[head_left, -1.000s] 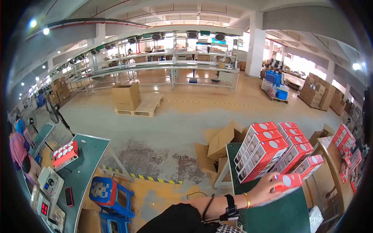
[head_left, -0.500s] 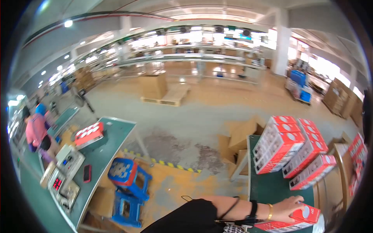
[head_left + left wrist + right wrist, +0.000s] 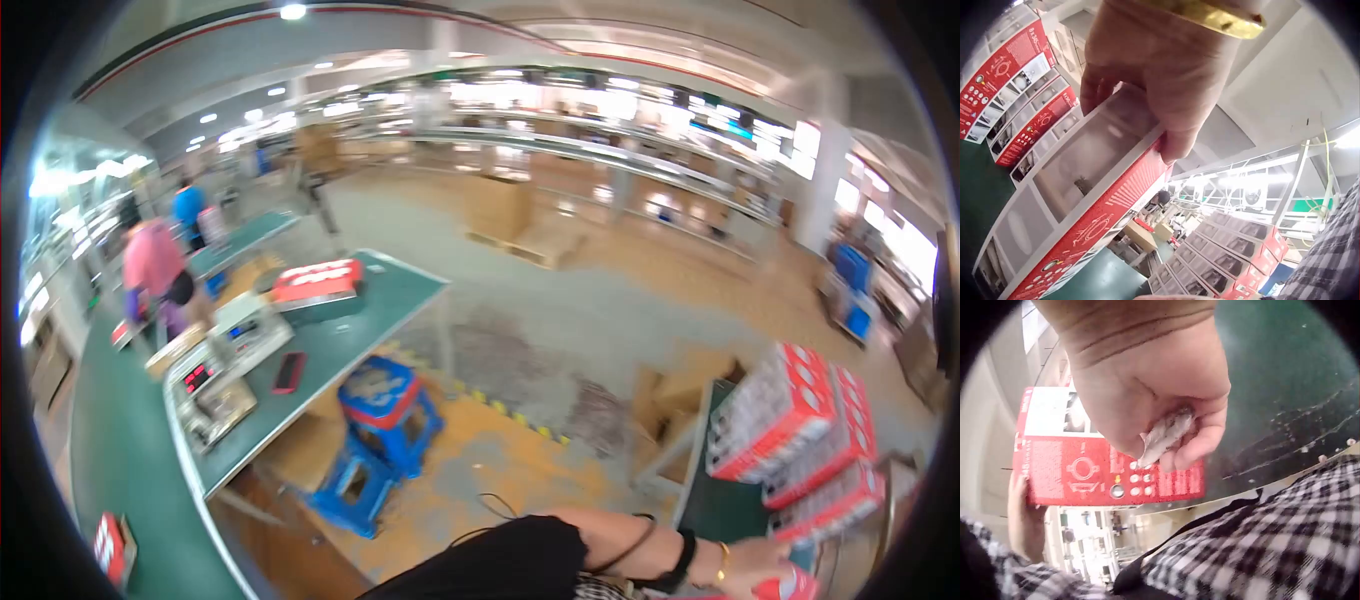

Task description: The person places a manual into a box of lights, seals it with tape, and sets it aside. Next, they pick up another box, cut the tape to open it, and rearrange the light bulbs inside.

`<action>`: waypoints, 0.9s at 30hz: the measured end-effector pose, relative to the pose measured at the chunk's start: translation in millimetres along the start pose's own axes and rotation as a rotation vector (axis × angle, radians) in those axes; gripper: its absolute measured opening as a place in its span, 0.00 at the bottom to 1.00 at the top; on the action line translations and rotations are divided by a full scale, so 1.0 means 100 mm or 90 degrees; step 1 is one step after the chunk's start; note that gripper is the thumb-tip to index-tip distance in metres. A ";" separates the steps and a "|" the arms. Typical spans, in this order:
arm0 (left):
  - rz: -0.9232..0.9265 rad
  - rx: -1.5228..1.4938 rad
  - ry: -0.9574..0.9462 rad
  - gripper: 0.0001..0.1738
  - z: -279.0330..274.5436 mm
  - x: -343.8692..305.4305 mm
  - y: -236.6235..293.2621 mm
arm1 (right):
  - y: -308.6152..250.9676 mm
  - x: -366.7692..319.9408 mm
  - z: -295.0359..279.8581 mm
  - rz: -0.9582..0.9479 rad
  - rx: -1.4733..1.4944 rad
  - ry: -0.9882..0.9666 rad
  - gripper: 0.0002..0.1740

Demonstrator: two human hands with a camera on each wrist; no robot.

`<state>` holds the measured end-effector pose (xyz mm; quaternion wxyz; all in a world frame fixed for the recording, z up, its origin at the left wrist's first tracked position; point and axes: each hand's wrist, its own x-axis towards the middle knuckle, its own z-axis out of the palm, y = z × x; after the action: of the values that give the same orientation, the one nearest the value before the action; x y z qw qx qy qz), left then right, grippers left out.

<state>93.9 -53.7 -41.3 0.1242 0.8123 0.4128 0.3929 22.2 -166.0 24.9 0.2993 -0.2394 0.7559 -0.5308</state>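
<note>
Left hand (image 3: 1154, 69) grips the red bulb box (image 3: 1085, 206) at one end, thumb on the red side, fingers over the windowed face. Box's long axis runs along the bench (image 3: 1285, 381) near edge; can't tell if it's resting. Right hand (image 3: 1154, 394) is just beside the other end, fingers curled round a crumpled scrap (image 3: 1163, 434). Stacked boxes (image 3: 790, 420) crowd the far side.

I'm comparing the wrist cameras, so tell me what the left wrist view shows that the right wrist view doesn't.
Only the left wrist view: a gold bracelet and stacks of red-and-white cartons standing behind. Only the right wrist view: the right hand pinching a small grey crumpled scrap in its curled fingers. Both: the left hand gripping a red-and-white windowed cardboard carton, the dark green table top and a plaid shirt.
</note>
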 end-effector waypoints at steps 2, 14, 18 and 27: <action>-0.046 0.068 -0.041 0.25 -0.41 -0.10 0.31 | 0.61 -1.16 0.44 0.001 0.116 0.457 0.19; 0.002 0.016 -0.047 0.34 -0.42 0.05 0.33 | 0.31 -2.36 2.06 0.293 0.211 1.544 0.12; 0.027 -0.018 -0.079 0.36 -0.37 0.10 0.36 | 0.22 -2.39 1.98 0.306 0.224 1.545 0.13; 0.049 -0.004 -0.087 0.38 -0.32 0.10 0.39 | 0.14 -2.35 1.86 0.295 0.299 1.481 0.15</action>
<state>96.3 -74.7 5.5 0.1394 0.8521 0.3705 0.3424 319.2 -124.7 10.4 -0.4357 0.5830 0.4831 -0.4868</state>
